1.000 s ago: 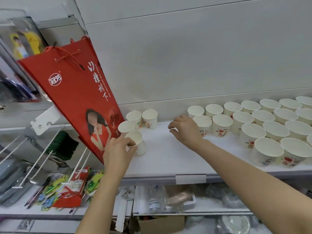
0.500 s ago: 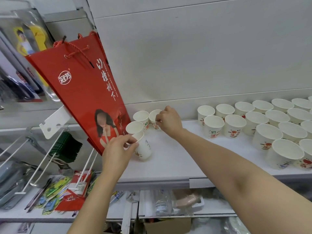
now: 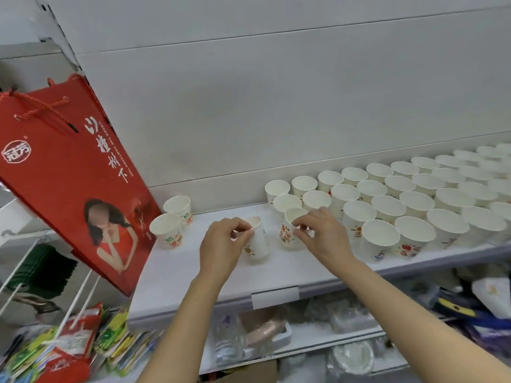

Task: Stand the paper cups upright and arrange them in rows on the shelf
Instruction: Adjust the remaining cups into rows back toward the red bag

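Note:
On the white shelf (image 3: 193, 275) several white paper cups with printed patterns stand upright in rows (image 3: 401, 200) at the right. My left hand (image 3: 221, 244) pinches the rim of one cup (image 3: 258, 244), which stands near the shelf's middle. My right hand (image 3: 322, 234) grips another cup (image 3: 289, 233) by its rim, just left of the front row. Two more cups stand apart at the left, one in front (image 3: 166, 230) and one behind it (image 3: 179, 208).
A red paper gift bag (image 3: 69, 175) leans over the shelf's left end, beside the two left cups. White wire hooks with snack packets (image 3: 69, 341) hang below left. A lower shelf (image 3: 304, 335) holds plastic-wrapped goods. A white back panel rises behind the cups.
Both hands have carried their cups to the right, away from the red bag and toward the rows. The right hand took one cup from the back left pair. The view has shifted left.

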Demonstrator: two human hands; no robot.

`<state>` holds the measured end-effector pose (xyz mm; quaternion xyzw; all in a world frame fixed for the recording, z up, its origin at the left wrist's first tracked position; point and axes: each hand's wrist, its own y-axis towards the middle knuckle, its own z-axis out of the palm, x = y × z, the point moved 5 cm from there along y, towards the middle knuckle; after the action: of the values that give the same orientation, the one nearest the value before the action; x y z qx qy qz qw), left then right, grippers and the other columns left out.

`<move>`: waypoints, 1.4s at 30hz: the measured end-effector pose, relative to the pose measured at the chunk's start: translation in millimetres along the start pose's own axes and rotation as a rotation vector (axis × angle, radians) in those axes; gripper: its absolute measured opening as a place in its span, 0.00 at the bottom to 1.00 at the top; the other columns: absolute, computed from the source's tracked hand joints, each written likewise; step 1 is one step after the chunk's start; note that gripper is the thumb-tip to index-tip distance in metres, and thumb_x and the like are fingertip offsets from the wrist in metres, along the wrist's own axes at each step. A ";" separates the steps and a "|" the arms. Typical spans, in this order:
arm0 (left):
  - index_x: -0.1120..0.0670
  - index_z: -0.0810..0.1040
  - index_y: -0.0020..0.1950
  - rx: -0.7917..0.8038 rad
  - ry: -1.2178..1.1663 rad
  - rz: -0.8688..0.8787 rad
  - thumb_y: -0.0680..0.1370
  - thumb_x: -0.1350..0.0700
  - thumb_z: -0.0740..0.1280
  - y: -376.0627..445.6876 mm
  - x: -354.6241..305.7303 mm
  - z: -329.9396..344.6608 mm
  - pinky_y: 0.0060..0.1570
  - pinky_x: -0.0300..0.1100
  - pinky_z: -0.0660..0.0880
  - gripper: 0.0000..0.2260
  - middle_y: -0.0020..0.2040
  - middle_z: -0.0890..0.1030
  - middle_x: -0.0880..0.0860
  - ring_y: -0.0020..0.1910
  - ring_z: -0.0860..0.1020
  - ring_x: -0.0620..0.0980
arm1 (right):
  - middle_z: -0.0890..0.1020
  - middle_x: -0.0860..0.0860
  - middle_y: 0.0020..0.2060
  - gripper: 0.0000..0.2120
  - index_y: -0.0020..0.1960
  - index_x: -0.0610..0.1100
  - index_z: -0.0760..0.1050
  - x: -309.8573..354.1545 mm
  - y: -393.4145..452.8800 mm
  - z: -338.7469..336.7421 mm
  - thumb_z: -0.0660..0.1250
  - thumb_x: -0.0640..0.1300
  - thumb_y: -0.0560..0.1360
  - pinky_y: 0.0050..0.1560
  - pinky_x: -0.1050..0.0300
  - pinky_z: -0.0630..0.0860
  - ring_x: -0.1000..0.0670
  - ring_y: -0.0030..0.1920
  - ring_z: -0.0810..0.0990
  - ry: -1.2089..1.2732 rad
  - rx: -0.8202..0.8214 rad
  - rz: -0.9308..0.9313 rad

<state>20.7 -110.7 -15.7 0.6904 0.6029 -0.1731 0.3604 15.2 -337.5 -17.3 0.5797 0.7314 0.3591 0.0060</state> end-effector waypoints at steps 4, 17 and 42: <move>0.43 0.81 0.44 0.057 0.072 0.039 0.76 0.49 0.70 4.0 -40.6 42.4 0.44 0.42 0.74 0.01 0.45 0.80 0.41 0.46 0.74 0.42 | 0.82 0.53 0.37 0.05 0.39 0.47 0.82 -32.0 -6.4 -27.5 0.77 0.43 0.66 0.36 0.55 0.69 0.47 0.41 0.74 -0.103 0.003 -0.027; 0.43 0.81 0.55 0.095 0.115 0.087 0.71 0.48 0.75 0.1 -78.2 85.9 0.42 0.39 0.73 0.14 0.53 0.78 0.41 0.43 0.75 0.42 | 0.84 0.50 0.41 0.08 0.44 0.46 0.83 -63.0 0.1 -44.7 0.77 0.41 0.65 0.45 0.49 0.72 0.43 0.44 0.76 -0.216 0.149 -0.148; 0.47 0.80 0.60 -0.238 0.356 -0.101 0.76 0.48 0.71 -15.0 -9.0 18.1 0.48 0.43 0.72 0.13 0.59 0.79 0.47 0.56 0.75 0.49 | 0.84 0.50 0.40 0.06 0.43 0.46 0.83 -44.1 1.7 -38.3 0.76 0.44 0.68 0.45 0.48 0.71 0.44 0.44 0.77 -0.139 0.030 -0.302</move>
<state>8.0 -129.6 -26.4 0.6317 0.7069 0.0059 0.3181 14.8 -394.9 -5.9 0.4867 0.8134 0.3019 0.1019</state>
